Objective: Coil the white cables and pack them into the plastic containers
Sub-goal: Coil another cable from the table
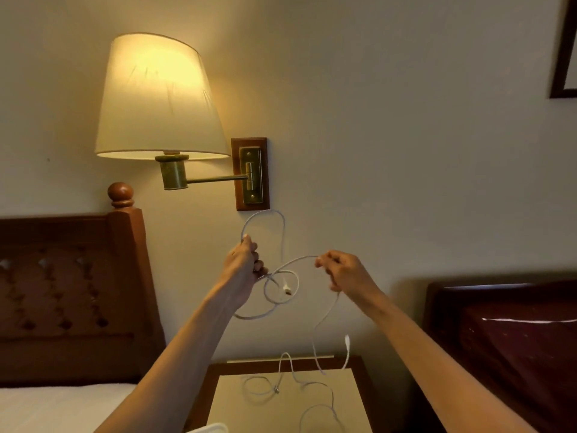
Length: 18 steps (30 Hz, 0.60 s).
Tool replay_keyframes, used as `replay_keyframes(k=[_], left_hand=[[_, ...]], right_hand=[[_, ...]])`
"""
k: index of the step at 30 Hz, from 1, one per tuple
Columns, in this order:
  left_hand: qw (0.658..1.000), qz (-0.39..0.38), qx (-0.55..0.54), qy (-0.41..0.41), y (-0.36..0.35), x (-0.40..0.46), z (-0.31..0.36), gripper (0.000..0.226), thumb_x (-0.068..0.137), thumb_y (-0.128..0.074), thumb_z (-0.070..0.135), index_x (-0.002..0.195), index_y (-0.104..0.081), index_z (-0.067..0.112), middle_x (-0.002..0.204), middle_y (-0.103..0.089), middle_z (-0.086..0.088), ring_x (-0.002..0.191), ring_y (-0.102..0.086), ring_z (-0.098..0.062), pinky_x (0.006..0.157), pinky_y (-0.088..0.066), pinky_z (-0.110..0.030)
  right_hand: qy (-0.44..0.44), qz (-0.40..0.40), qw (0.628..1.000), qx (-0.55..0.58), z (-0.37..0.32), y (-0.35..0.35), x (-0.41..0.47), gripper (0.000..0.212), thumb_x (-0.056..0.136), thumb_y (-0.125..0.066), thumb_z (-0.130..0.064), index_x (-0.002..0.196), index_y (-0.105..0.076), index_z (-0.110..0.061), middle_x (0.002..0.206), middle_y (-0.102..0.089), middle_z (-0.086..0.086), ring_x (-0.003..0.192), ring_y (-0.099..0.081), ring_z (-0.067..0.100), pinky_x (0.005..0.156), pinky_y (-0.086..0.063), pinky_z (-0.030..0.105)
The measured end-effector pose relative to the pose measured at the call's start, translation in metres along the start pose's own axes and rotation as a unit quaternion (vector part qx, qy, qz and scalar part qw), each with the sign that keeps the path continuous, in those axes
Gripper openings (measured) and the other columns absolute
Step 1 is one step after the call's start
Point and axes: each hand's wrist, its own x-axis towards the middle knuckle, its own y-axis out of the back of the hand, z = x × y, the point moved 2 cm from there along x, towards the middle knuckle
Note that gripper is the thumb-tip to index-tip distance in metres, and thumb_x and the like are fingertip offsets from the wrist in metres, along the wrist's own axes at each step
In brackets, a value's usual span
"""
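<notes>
White cable [282,242] loops sit in our left hand [242,264], and our right hand [343,271] pinches the next stretch just beside it.

Dim warm light from wall lamp [159,98]; edges distorted, hands blurry.

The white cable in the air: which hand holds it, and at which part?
Both. The left hand grips the white cable where its loops gather; the right hand pinches the run further along. Both connector ends hang free.
</notes>
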Motion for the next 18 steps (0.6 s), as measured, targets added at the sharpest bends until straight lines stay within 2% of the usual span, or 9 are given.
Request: replay_keyframes(k=[3, 5, 8, 9, 11, 13, 15, 16, 18], left_hand=[[1.000, -0.001, 0.008, 0.021, 0.024, 0.004, -0.009, 0.029, 0.104, -0.036, 0.033, 0.081, -0.042, 0.017, 0.061, -0.025, 0.002, 0.053, -0.029, -0.013, 0.058, -0.037, -0.030], [0.998, 0.001, -0.038, 0.044, 0.033, 0.004, -0.015, 0.030, 0.104, -0.037, 0.032, 0.080, -0.043, 0.015, 0.060, -0.027, 0.001, 0.053, -0.031, -0.015, 0.060, -0.041, -0.032], [0.992, 0.006, -0.113, 0.052, 0.047, 0.007, -0.016, 0.036, 0.105, -0.031, 0.027, 0.077, -0.047, 0.012, 0.061, -0.032, -0.003, 0.057, -0.039, -0.020, 0.071, -0.048, -0.040], [0.990, 0.004, -0.131, 0.048, 0.051, 0.008, -0.015, 0.037, 0.106, -0.030, 0.027, 0.077, -0.047, 0.012, 0.060, -0.034, -0.004, 0.059, -0.041, -0.020, 0.074, -0.049, -0.041], [0.987, -0.004, -0.154, 0.038, 0.048, 0.007, -0.011, 0.037, 0.106, -0.030, 0.026, 0.077, -0.048, 0.012, 0.059, -0.038, -0.004, 0.063, -0.045, -0.021, 0.077, -0.050, -0.043], [0.986, -0.013, -0.160, 0.033, 0.031, 0.003, -0.007, 0.036, 0.106, -0.030, 0.025, 0.078, -0.049, 0.012, 0.061, -0.039, -0.005, 0.069, -0.049, -0.022, 0.079, -0.050, -0.045], [0.986, -0.023, -0.163, 0.033, 0.009, -0.003, -0.002, 0.036, 0.106, -0.030, 0.023, 0.079, -0.049, 0.011, 0.063, -0.039, -0.007, 0.073, -0.052, -0.024, 0.082, -0.049, -0.046], [0.985, -0.029, -0.166, 0.033, 0.000, -0.006, -0.001, 0.036, 0.106, -0.029, 0.023, 0.079, -0.049, 0.011, 0.064, -0.039, -0.007, 0.075, -0.052, -0.024, 0.085, -0.049, -0.046], [0.982, -0.041, -0.184, 0.035, -0.014, -0.010, 0.003, 0.036, 0.106, -0.028, 0.023, 0.079, -0.049, 0.010, 0.065, -0.038, -0.007, 0.078, -0.054, -0.025, 0.090, -0.048, -0.045]], right_hand=[[-0.066, 0.051, 0.996, 0.043, 0.015, 0.022, 0.004, 0.025, 0.090, -0.049, -0.013, 0.068, -0.061, -0.016, 0.054, -0.039, -0.004, 0.049, -0.033, 0.014, 0.051, -0.032, 0.027], [-0.107, 0.099, 0.984, 0.103, 0.025, 0.034, 0.009, 0.023, 0.089, -0.049, -0.010, 0.068, -0.057, -0.013, 0.046, -0.035, -0.005, 0.044, -0.029, 0.014, 0.047, -0.029, 0.026], [-0.144, 0.177, 0.969, 0.089, 0.046, 0.056, 0.016, 0.020, 0.090, -0.051, -0.013, 0.072, -0.060, -0.010, 0.050, -0.048, 0.000, 0.046, -0.044, 0.017, 0.053, -0.044, 0.036], [-0.149, 0.180, 0.972, 0.020, 0.052, 0.061, 0.017, 0.019, 0.091, -0.052, -0.016, 0.077, -0.065, -0.011, 0.058, -0.058, 0.004, 0.056, -0.055, 0.022, 0.065, -0.050, 0.041], [-0.137, 0.171, 0.965, -0.147, 0.056, 0.059, 0.016, 0.018, 0.093, -0.053, -0.016, 0.097, -0.070, -0.011, 0.094, -0.071, 0.011, 0.088, -0.065, 0.029, 0.087, -0.050, 0.041], [-0.034, 0.188, 0.958, -0.213, 0.042, 0.038, 0.010, 0.030, 0.089, -0.057, -0.007, 0.118, -0.064, -0.011, 0.122, -0.060, 0.012, 0.110, -0.058, 0.027, 0.097, -0.043, 0.033], [0.087, 0.144, 0.969, -0.182, 0.017, 0.011, 0.001, 0.045, 0.081, -0.057, 0.003, 0.124, -0.061, -0.013, 0.124, -0.056, 0.006, 0.112, -0.055, 0.020, 0.095, -0.041, 0.016], [0.105, 0.089, 0.979, -0.150, 0.006, -0.002, -0.003, 0.050, 0.078, -0.058, 0.003, 0.125, -0.060, -0.016, 0.122, -0.057, 0.002, 0.111, -0.055, 0.015, 0.090, -0.041, 0.010], [0.063, -0.043, 0.993, -0.088, -0.007, -0.023, -0.006, 0.062, 0.076, -0.064, -0.006, 0.135, -0.050, -0.023, 0.124, -0.055, -0.002, 0.114, -0.053, 0.015, 0.084, -0.045, 0.014]])
